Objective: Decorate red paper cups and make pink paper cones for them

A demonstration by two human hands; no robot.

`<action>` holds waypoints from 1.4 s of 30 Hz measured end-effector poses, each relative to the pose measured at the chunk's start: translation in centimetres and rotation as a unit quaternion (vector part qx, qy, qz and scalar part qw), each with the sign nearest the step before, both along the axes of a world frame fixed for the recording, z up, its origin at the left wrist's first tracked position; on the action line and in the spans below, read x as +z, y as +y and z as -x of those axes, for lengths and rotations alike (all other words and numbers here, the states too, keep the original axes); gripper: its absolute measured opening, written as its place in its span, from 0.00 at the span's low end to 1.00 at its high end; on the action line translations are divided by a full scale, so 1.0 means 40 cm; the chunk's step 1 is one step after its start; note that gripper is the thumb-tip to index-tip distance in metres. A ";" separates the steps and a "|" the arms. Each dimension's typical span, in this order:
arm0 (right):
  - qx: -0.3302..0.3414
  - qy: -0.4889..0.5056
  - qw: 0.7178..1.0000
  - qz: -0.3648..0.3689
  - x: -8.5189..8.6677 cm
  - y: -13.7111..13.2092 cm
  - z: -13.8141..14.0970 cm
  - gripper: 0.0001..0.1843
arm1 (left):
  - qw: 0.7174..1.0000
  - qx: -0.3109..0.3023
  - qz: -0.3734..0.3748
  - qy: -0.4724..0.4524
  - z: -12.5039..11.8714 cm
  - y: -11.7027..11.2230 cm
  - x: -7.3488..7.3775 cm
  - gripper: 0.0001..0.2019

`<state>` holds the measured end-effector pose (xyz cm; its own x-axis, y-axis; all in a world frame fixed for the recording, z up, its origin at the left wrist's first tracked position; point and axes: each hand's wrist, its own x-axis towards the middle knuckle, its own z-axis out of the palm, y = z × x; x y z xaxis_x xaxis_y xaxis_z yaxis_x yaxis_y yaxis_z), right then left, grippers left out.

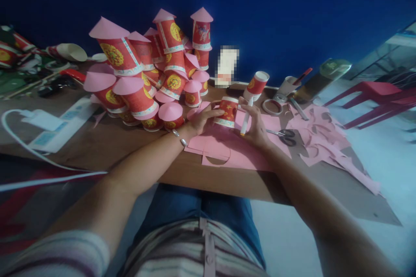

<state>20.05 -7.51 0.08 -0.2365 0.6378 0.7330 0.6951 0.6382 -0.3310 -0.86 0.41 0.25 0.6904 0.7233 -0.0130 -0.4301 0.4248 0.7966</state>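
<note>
My left hand (pixel 205 117) grips a red paper cup (pixel 228 110) with gold patterns and white bands, its fingers round the cup's left side. In my right hand (pixel 259 129) is a white marker (pixel 246 120) with an orange lower end, held slanting beside the cup. The right fingertips also reach the cup's upper right edge. Beneath both hands lie pink paper sheets (pixel 250 158), one with a round cut-out. Scissors (pixel 286 136) with dark handles rest on the sheets just right of my right hand.
Stacked red cups with pink cone roofs (pixel 173 82) stand at the left. Behind the hands are another red cup (pixel 258 84), a tape roll (pixel 272 107) and a bottle (pixel 320 80). Pink scraps (pixel 325 136) lie right; a power strip (pixel 65 123) lies left. A red stool (pixel 377 95) stands beyond.
</note>
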 end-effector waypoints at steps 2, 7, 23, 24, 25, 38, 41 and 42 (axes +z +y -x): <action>0.009 0.007 1.000 0.004 -0.001 0.001 -0.005 0.42 | 1.000 -0.023 0.000 0.006 0.002 0.003 -0.003 0.24; -0.026 -0.014 1.000 -0.010 -0.004 -0.002 -0.007 0.43 | 0.997 -0.035 -0.071 0.011 -0.008 -0.008 0.003 0.26; 0.006 0.011 0.999 0.034 0.008 -0.013 -0.010 0.42 | 0.995 -0.074 -0.066 0.026 0.003 -0.004 0.003 0.29; -0.001 0.002 1.000 0.026 0.009 -0.013 -0.010 0.42 | 0.994 -0.071 -0.078 0.031 0.001 -0.005 0.003 0.28; -0.008 -0.008 1.000 0.019 0.009 -0.013 -0.008 0.42 | 0.993 -0.065 -0.092 0.039 -0.001 -0.007 0.003 0.27; 0.032 0.006 0.999 0.043 0.012 -0.020 -0.005 0.45 | 0.991 -0.057 -0.106 0.063 0.001 -0.016 0.021 0.28; 0.041 0.026 0.998 0.051 0.011 -0.020 -0.007 0.43 | 0.992 -0.076 -0.091 0.046 0.001 -0.013 0.017 0.29; 0.040 0.028 0.997 0.055 0.011 -0.020 -0.008 0.43 | 0.992 -0.080 -0.088 0.037 0.001 -0.011 0.015 0.29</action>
<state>20.36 -8.31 0.51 -0.2506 0.6953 0.6736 0.6223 0.6487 -0.4381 -0.90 -0.04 0.86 0.7984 0.6002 0.0482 -0.3054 0.3347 0.8915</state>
